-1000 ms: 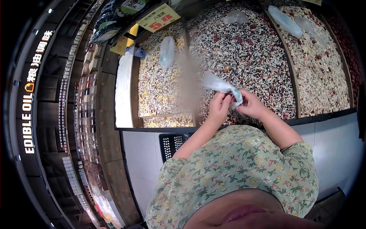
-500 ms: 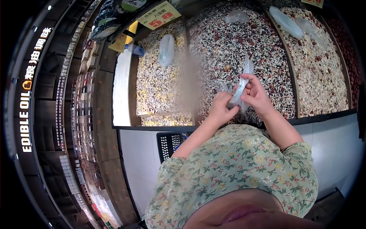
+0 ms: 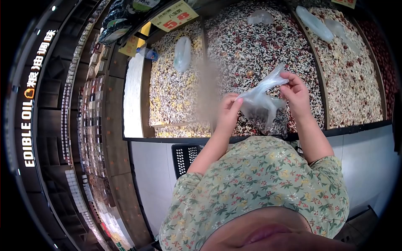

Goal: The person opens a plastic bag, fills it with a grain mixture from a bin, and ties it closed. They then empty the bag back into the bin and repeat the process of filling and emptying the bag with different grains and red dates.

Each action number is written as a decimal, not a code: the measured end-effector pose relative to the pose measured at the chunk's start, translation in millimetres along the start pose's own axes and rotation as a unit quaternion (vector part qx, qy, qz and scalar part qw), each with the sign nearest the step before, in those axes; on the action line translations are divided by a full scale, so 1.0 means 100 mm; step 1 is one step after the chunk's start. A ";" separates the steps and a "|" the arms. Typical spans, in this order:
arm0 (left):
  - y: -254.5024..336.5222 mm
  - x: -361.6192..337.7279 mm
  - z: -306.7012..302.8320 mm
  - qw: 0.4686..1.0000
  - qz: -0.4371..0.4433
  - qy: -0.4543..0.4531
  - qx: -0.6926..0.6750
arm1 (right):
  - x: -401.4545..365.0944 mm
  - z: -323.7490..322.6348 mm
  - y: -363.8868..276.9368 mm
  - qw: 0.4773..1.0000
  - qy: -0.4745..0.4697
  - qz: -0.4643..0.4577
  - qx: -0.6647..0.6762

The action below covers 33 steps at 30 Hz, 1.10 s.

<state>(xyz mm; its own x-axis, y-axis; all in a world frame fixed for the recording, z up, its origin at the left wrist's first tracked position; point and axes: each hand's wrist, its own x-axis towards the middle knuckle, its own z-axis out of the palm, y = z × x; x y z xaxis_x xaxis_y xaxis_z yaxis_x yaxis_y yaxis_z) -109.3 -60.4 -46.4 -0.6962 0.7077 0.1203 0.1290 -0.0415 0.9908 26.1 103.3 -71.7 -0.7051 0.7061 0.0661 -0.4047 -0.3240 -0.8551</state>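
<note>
Stretched wider since the earlier frame, the bag (image 3: 264, 88) is pinched in each grip, left hand (image 3: 227, 115) and right hand (image 3: 299, 96) held apart over grain (image 3: 259, 50).

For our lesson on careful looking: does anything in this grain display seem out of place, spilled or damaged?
Nothing looks plainly spilled or damaged. A small blue item at the upper left corner of the yellow-flecked grain seems out of place, as it looks unlike the loose food beside it; I cannot tell what it is.
</note>
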 end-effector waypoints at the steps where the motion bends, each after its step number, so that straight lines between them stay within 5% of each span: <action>1: 0.00 0.02 -0.02 0.999 -0.025 0.015 0.021 | 0.00 -0.07 0.00 0.999 0.007 0.016 -0.027; 8: 0.10 0.05 0.01 0.994 -0.107 0.022 0.019 | 0.02 -0.02 -0.15 0.998 0.029 -0.039 -0.025; 16: 0.11 -0.06 0.14 0.991 -0.041 -0.113 0.060 | -0.29 0.26 0.18 0.945 -0.172 0.021 -0.277; 18: 0.00 -0.08 0.11 0.992 -0.042 -0.118 0.000 | -0.33 0.31 0.20 0.964 -0.135 0.016 -0.229; 20: -0.03 -0.07 0.04 0.981 -0.078 -0.133 0.114 | -0.29 0.29 0.17 0.966 -0.120 0.038 -0.224; 21: 0.05 -0.07 0.05 0.977 0.035 -0.076 0.194 | -0.26 0.27 0.16 0.968 -0.106 0.059 -0.220; 22: 0.01 -0.06 0.01 0.978 0.035 -0.076 0.193 | -0.24 0.22 0.16 0.968 -0.106 0.059 -0.220; 24: -0.04 0.01 -0.08 0.996 -0.088 -0.018 0.030 | -0.19 0.14 0.15 0.982 -0.055 0.039 -0.179; 26: 0.06 0.05 -0.12 0.993 -0.076 0.038 0.088 | -0.18 0.10 0.03 0.990 -0.018 0.038 -0.134; 28: -0.14 0.14 -0.31 0.939 -0.016 0.003 0.345 | -0.11 -0.05 -0.05 0.994 0.002 0.006 -0.110; 30: -0.35 0.20 -0.42 0.926 0.027 0.057 0.372 | -0.08 -0.09 -0.17 0.992 0.021 0.011 -0.125; 32: -0.85 0.28 -0.71 0.821 0.083 0.023 0.564 | -0.06 -0.23 -0.21 0.994 0.032 -0.007 -0.107; 33: -0.81 0.26 -0.69 0.822 0.082 0.022 0.564 | -0.06 -0.25 -0.23 0.993 0.047 -0.012 -0.107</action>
<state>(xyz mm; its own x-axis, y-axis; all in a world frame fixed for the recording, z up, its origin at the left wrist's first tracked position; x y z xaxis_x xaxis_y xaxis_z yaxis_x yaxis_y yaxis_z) -186.9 -87.2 -119.2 -0.6262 0.7300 0.2738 0.7782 0.5639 0.2765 54.2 122.6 -65.4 -0.6345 0.7714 0.0481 -0.2804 -0.1718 -0.9444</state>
